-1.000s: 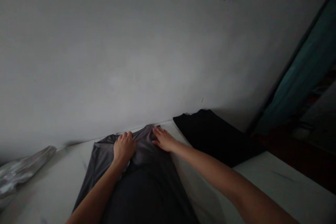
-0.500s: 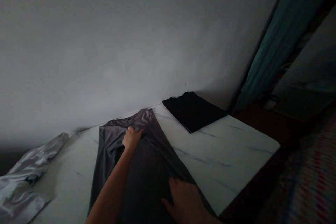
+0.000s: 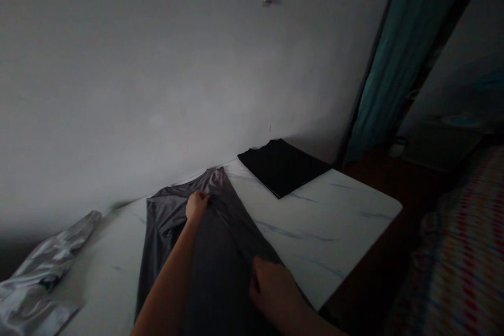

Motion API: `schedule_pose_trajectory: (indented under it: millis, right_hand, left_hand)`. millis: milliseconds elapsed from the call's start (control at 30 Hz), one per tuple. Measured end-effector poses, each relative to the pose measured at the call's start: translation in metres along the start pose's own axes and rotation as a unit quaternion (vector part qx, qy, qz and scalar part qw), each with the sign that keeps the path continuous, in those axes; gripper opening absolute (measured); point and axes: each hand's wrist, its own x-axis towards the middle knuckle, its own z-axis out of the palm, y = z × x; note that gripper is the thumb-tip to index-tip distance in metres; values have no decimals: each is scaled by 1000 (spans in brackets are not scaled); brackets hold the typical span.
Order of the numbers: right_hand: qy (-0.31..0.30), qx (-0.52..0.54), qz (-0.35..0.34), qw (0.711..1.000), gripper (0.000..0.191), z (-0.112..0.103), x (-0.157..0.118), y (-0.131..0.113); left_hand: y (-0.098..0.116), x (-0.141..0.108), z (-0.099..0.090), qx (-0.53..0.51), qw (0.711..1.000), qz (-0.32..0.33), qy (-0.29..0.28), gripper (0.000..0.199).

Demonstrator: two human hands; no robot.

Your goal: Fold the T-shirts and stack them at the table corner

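A dark grey garment [image 3: 220,268], which looks like a long-sleeved top, lies stretched out on the white marbled table [image 3: 315,220]. My left hand [image 3: 197,206] is closed in a pinch on its cloth near the upper end, close to the wall. Lower down, by the right edge, my right hand [image 3: 273,291] has its fingers pressed together on the same cloth. Creases run through the upper left of the garment. Its near end lies beyond the bottom of the view.
A folded black cloth [image 3: 283,168] lies flat by the wall at the table's far right. At the left is a crumpled white and grey garment [image 3: 43,283]. A patterned bedspread [image 3: 464,252] and a teal curtain [image 3: 378,73] are on the right.
My right hand's fingers, spread on the cloth before, have closed together on it. My left fingers have drawn into a pinch. The view has turned slightly right.
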Motion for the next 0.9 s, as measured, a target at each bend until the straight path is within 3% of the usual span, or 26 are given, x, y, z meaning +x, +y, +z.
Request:
schedule_pose_trajectory:
  millis: [267,400,467,600,733,900]
  right_hand:
    - [-63,57,-18,996,19,2,4,-1]
    - [-37,120,-58,990,16,2,4,11]
    - [-14,133,-71,988,14,1,5,19]
    - [-6,130,-95,987,16,-5,12,34]
    - [21,91,-127,987,14,-30,56,46]
    - [78,-11,-98,992,19,-63,160,34]
  left_hand:
    - [7,-6,-5,66,997,20,20,15]
    - [16,-18,-6,113,991,33,68,25]
    - [27,-19,-5,123,986,75,81,30]
    - [54,-12,4,119,972,203,-6,29]
    - [66,5,17,120,969,213,-31,26]
    - [52,23,31,129,978,161,12,36]
